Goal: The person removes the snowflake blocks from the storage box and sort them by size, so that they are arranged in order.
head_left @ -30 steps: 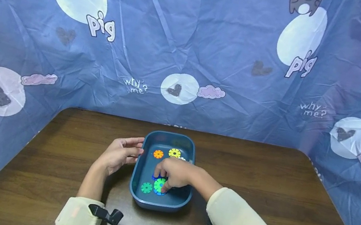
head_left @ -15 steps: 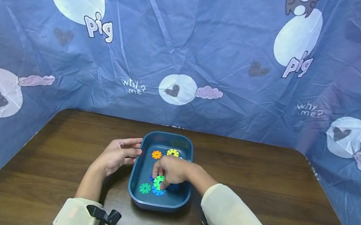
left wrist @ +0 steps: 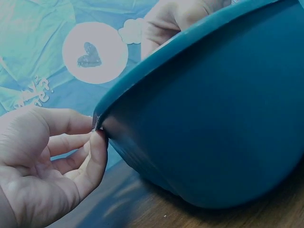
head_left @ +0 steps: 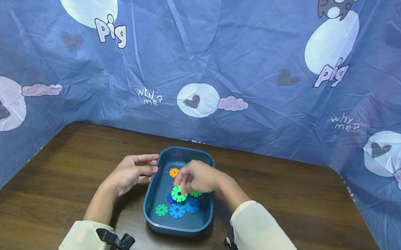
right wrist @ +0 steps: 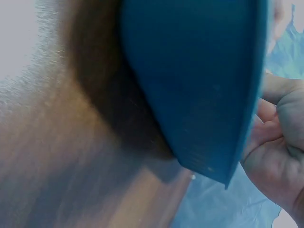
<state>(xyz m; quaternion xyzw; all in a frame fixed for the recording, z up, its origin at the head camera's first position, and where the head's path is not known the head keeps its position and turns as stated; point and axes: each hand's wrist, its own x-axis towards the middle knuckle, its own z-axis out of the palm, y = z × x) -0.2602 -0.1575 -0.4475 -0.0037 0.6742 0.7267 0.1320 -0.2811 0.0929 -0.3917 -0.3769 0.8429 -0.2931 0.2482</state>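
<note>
A dark blue plastic tub (head_left: pixel 147 204) stands on the table with several toothed plastic discs inside. My left hand (head_left: pixel 132 173) pinches its left rim; in the left wrist view the hand (left wrist: pixel 61 161) has thumb and fingers at the rim's corner. My right hand (head_left: pixel 197 177) reaches in over the right side and pinches a bright green disc (head_left: pixel 179 194), raised above the others. Below it lie a blue disc (head_left: pixel 177 211), another blue disc (head_left: pixel 192 205), a teal green disc (head_left: pixel 161 210) and a partly covered dark blue one (head_left: pixel 171 199). Farther back is an orange disc (head_left: pixel 174 172).
The brown wooden table (head_left: pixel 277 186) extends on both sides of the tub. A blue printed cloth (head_left: pixel 212 56) hangs behind it. A black strap mount (head_left: pixel 115 239) sits on the left sleeve. In the right wrist view, the tub's outer wall (right wrist: pixel 190 80) fills much of the picture.
My right hand has risen and drawn back slightly with the bright green disc, uncovering the blue discs and another green one. It now hides the yellow disc. My left hand stays at the rim.
</note>
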